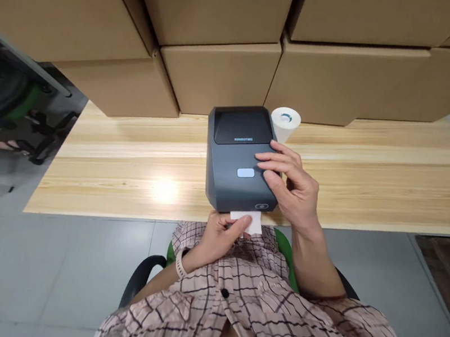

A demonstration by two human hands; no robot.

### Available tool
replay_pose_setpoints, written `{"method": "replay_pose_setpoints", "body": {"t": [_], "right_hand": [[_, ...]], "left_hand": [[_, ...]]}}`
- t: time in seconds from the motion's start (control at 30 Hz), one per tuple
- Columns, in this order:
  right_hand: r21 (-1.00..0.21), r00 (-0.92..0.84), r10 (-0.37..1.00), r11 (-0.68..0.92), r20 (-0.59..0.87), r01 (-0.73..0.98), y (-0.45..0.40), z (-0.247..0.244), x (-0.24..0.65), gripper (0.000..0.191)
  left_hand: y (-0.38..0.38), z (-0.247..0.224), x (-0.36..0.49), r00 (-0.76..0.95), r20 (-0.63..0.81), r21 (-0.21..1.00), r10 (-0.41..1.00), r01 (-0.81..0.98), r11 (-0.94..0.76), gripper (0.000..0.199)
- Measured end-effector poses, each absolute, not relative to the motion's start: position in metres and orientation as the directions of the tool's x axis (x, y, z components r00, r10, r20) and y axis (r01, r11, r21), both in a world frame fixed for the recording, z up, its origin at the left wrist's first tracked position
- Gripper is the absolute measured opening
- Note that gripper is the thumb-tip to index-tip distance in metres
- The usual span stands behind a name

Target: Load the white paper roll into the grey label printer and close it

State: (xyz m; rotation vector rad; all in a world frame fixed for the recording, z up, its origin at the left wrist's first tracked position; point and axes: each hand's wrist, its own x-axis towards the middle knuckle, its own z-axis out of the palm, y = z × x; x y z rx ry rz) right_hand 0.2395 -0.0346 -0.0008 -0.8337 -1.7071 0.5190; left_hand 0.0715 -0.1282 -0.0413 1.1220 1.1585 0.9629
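Left hand (215, 238) and right hand (300, 194) at the printer (224, 174)

We are pinching a white paper slip (257, 228) in the left hand at the printer's near edge. Our right hand is resting, ungripping, atop its right side. The printer is sitting on a wooden table (124, 158), a white roll (286, 130) standing behind-right; cardboard boxes (217, 79) are lining the back above grey floor tiles (92, 278).

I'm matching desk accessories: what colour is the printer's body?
Dark bluish grey; the printer shows best in the head view.
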Motion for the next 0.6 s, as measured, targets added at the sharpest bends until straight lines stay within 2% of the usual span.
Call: {"method": "replay_pose_setpoints", "body": {"t": [0.17,0.23,0.33,0.4,0.43,0.5,0.6], "right_hand": [[-0.438,-0.407,0.611,0.782,0.679,0.444,-0.029,0.011,0.256,0.022],[-0.381,-0.487,0.589,0.800,0.645,0.463,-0.028,0.017,0.258,0.028],[-0.402,-0.566,0.599,0.800,0.566,0.445,-0.025,0.026,0.256,0.030],[-0.425,-0.585,0.608,0.794,0.537,0.435,-0.024,0.027,0.254,0.027],[-0.429,-0.583,0.607,0.794,0.540,0.430,-0.024,0.026,0.254,0.029],[-0.448,-0.538,0.617,0.787,0.574,0.425,-0.027,0.017,0.258,0.038],[-0.565,-0.342,0.691,0.721,0.637,0.401,-0.034,-0.005,0.270,0.055]], "left_hand": [[-0.133,-0.039,0.041,0.308,-0.054,0.994,0.950,0.111,0.021,0.058],[-0.137,-0.038,0.027,0.262,0.036,0.993,0.964,0.095,-0.063,0.050],[-0.139,-0.038,0.014,-0.080,0.270,0.963,0.959,0.034,-0.268,0.046],[-0.134,-0.037,0.014,-0.310,0.407,0.912,0.859,0.079,-0.403,0.042],[-0.130,-0.036,0.015,-0.373,0.455,0.888,0.808,0.129,-0.441,0.036],[-0.123,-0.034,0.019,-0.388,0.500,0.866,0.775,0.244,-0.437,0.026],[-0.112,-0.029,0.023,-0.241,0.483,0.853,0.841,0.347,-0.390,0.046]]}}
